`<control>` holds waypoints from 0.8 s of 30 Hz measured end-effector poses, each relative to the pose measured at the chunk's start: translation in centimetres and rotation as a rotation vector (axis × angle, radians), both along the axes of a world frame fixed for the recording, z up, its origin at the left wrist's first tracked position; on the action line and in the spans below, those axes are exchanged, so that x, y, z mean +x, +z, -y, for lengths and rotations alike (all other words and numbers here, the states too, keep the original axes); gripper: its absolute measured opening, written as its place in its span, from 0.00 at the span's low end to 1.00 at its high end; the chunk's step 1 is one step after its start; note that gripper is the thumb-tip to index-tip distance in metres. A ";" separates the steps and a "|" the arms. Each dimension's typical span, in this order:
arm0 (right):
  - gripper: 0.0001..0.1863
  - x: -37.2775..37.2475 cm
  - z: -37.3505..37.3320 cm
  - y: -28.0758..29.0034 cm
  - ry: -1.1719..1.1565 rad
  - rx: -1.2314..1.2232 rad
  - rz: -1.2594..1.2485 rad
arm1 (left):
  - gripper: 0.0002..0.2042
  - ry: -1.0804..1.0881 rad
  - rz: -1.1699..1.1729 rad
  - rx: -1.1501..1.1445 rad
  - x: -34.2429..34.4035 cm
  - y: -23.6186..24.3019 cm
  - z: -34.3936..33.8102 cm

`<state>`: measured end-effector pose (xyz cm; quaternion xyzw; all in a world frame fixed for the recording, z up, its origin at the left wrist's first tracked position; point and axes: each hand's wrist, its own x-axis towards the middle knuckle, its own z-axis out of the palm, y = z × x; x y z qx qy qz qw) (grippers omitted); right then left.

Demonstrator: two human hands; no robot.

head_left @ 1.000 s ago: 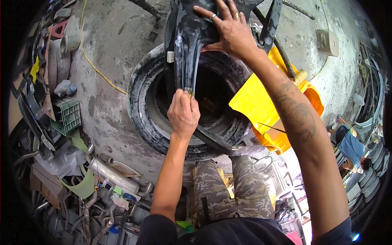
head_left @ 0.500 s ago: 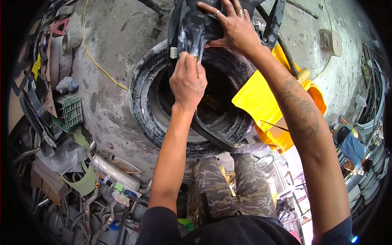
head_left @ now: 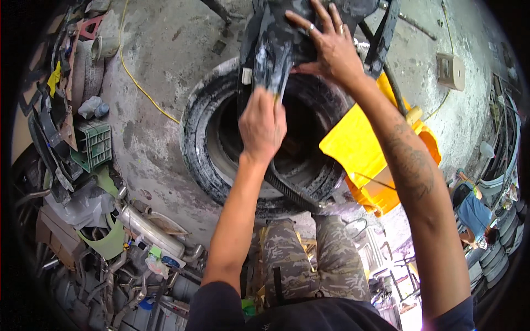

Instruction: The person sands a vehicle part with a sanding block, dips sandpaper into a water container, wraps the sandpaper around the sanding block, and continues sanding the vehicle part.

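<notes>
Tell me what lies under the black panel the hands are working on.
Under the black panel lies a worn tyre on the concrete floor. Its dark hollow shows little; the left hand and the panel cover part of it.

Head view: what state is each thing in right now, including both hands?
Left hand: closed in a fist against the dark plastic panel.
Right hand: fingers spread flat on the panel.
Dark plastic panel: held up over the tyre.
Worn black rubber tyre: lying flat on the concrete floor.

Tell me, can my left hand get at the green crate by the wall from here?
Probably not: the left hand is up on the black panel over the tyre, and the green crate sits well off left.
</notes>
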<state>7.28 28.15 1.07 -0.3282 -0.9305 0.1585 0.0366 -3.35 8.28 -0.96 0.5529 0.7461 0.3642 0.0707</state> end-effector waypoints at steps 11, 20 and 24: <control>0.62 -0.3 0.2 -2.1 -0.029 0.083 -0.102 | 0.07 -0.094 -0.047 -0.028 -2.1 1.3 -7.7; 0.64 0.4 -0.3 -2.3 -0.034 0.069 -0.095 | 0.08 -0.098 -0.085 -0.032 -1.9 0.9 -8.7; 0.64 -0.2 0.1 -2.1 -0.046 0.008 -0.121 | 0.09 0.195 0.106 0.129 -4.8 1.0 -10.0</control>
